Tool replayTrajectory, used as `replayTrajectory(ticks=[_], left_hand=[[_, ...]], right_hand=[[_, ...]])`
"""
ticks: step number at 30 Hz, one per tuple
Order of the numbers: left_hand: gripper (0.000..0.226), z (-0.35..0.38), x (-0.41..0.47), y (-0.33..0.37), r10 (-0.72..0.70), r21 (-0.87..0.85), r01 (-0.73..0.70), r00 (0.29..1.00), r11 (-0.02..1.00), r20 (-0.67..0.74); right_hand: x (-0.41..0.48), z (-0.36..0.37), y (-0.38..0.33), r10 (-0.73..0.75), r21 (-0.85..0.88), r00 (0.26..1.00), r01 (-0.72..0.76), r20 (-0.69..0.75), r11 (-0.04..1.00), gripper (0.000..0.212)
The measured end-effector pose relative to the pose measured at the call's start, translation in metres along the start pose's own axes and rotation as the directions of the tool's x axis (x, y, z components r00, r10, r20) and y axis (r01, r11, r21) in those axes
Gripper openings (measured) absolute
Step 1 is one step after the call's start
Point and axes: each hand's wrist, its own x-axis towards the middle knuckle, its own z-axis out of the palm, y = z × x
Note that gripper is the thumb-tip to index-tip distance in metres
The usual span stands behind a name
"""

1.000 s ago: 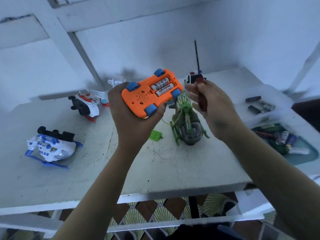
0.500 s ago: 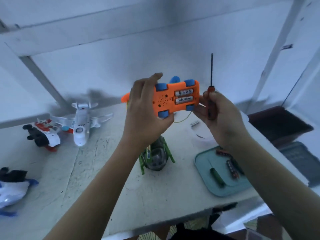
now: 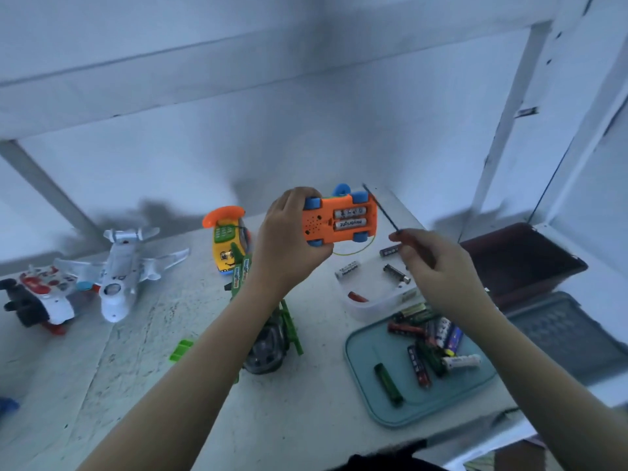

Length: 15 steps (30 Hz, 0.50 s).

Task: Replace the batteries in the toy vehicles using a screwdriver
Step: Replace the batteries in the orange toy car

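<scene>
My left hand grips an orange toy car with blue wheels, held up underside toward me. Its battery bay is uncovered and two white batteries lie in it. My right hand holds a screwdriver by its dark red handle, the thin shaft slanting up and left, its tip close to the car's right end. A green toy helicopter lies on the table below my left forearm, with a small green cover to its left.
A teal tray of several loose batteries sits at the right front, a white bowl with batteries behind it. A yellow-orange toy phone, a white toy plane and a white-red toy stand at the left. Dark bins lie beyond the table's right edge.
The view has shifted, so the tray and bowl show more fully. My right hand has dropped and moved away from the car, and the screwdriver has tilted from upright to slanting left.
</scene>
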Motion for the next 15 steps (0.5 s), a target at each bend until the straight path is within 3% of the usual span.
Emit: replayTrajectory(ticks=[5, 15], left_hand=[[0.056, 0.009, 0.006, 0.001, -0.097, -0.014, 0.097, 0.995, 0.995, -0.034], [0.054, 0.02, 0.011, 0.008, -0.126, 0.007, 0.126, 0.992, 0.992, -0.021]], right_hand=[[-0.006, -0.01, 0.01, -0.031, 0.014, 0.999, 0.03, 0.044, 0.999, 0.03], [0.01, -0.016, 0.025, -0.079, 0.047, 0.996, 0.077, 0.043, 0.996, 0.027]])
